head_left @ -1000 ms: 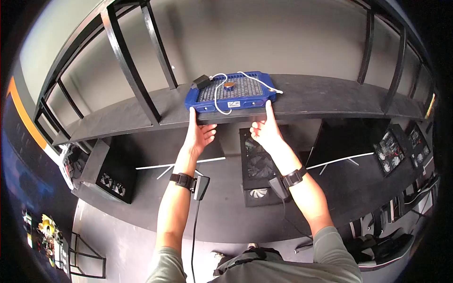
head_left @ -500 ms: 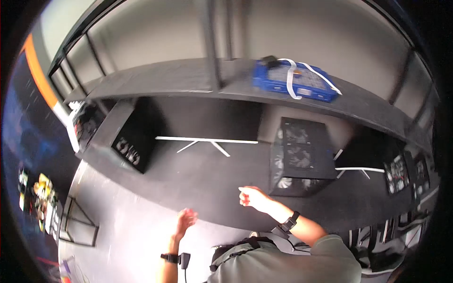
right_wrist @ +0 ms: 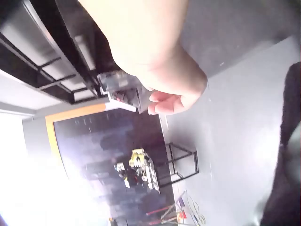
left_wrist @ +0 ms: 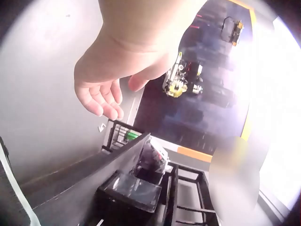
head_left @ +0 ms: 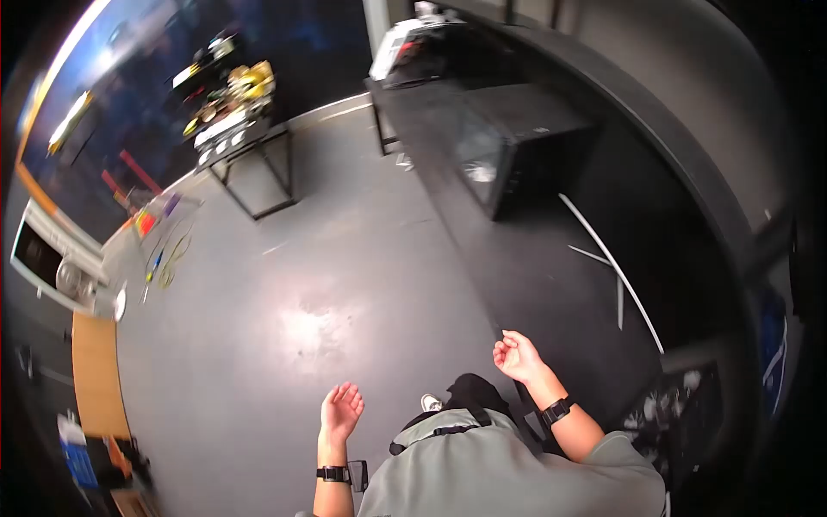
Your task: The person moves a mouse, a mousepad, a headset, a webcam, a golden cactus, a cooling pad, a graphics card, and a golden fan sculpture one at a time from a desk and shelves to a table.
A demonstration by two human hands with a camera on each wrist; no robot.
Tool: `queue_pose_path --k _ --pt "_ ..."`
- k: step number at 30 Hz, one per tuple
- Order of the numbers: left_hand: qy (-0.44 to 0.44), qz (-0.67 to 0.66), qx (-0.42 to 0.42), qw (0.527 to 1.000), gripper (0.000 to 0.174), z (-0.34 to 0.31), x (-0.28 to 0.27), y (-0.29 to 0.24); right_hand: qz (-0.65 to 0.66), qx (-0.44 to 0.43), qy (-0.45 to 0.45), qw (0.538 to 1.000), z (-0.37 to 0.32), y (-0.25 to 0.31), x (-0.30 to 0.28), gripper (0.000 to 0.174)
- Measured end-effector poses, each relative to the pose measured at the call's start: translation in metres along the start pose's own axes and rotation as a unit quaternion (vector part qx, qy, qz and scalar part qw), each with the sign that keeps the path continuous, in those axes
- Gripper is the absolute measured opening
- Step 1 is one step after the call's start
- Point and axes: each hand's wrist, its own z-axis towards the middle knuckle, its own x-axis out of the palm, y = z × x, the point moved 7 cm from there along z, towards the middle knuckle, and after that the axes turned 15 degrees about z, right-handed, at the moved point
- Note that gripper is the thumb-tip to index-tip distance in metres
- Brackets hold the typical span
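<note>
My left hand (head_left: 343,411) hangs over the grey floor with its fingers loosely bent and nothing in it. In the left wrist view its fingers (left_wrist: 102,101) droop, and no object touches them. Close by the black desk's front edge, my right hand (head_left: 519,356) is also empty, its fingers (right_wrist: 165,104) relaxed and curled inward. The blue crate-like tray (head_left: 775,332) shows only as a strip at the far right of the head view, well away from both hands; most of it is hidden.
A long black desk (head_left: 551,293) runs along the right side. On it stand a black computer case (head_left: 543,142) and a monitor with a white stand (head_left: 616,258). Across the grey floor (head_left: 379,258), a small black-framed table (head_left: 258,138) bears assorted gear. A tan board (head_left: 96,375) lies at left.
Both hands have left the blue tray on the upper shelf and dropped low. The view has swung left, so the tray now sits at the right edge and more floor shows.
</note>
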Motion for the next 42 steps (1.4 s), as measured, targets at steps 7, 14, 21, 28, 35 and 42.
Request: queue_pose_path --k 7,14,21,28,35,42 --pt "-0.053 -0.074 0.069 0.993 0.024 0.001 -0.021 -0.047 -0.108 0.119 0.021 0.987 0.118 -0.057 0.090 0.041" --pt "-0.118 -0.154 0.105 0.975 0.024 0.040 -0.045 -0.134 -0.090 0.154 -0.012 0.984 0.237 -0.072 0.174 0.038" --pt "-0.160 -0.219 0.180 0.946 0.024 0.072 -0.060 -0.234 -0.195 0.154 0.001 0.969 0.360 -0.111 0.312 0.023" --pt "-0.209 -0.350 0.219 0.886 0.024 0.102 -0.105 -0.249 -0.275 0.234 0.025 0.932 0.441 -0.210 0.430 0.017" --pt "-0.210 -0.394 0.238 0.863 0.026 0.162 -0.185 -0.368 -0.307 0.260 0.015 0.915 0.532 -0.309 0.507 0.014" --pt "-0.156 -0.294 0.227 0.915 0.030 0.216 -0.234 -0.615 -0.291 0.214 0.025 0.932 0.607 -0.379 0.598 0.014"
